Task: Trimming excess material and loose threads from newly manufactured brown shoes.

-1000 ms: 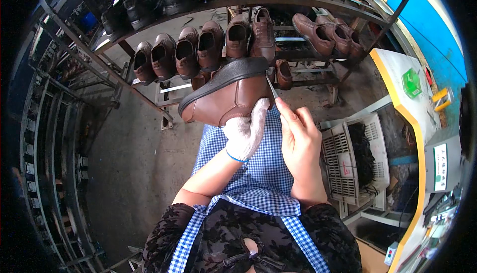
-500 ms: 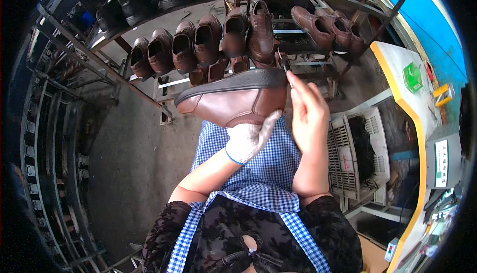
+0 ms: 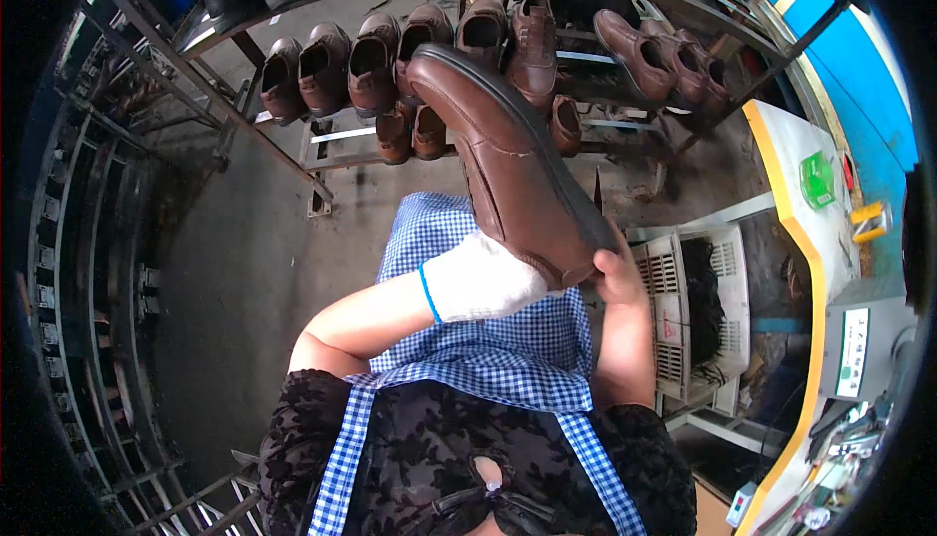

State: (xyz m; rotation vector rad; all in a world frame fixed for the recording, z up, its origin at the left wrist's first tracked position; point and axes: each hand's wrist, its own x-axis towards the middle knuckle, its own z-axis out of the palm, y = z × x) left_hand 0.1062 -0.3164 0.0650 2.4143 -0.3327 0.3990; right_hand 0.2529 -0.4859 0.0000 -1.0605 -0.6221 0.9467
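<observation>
With gloved left hand (image 3: 488, 280) clamping a brown shoe (image 3: 522, 170) in front of the apron (image 3: 429, 219); with right hand (image 3: 625, 274) touching its heel, cannot tell how firmly. Looks already soled; cannot tell what is left. Farther off, similar shoes (image 3: 374, 62) on a rack (image 3: 342, 135).

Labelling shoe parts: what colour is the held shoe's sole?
The sole is black; the head view shows it best.
</observation>
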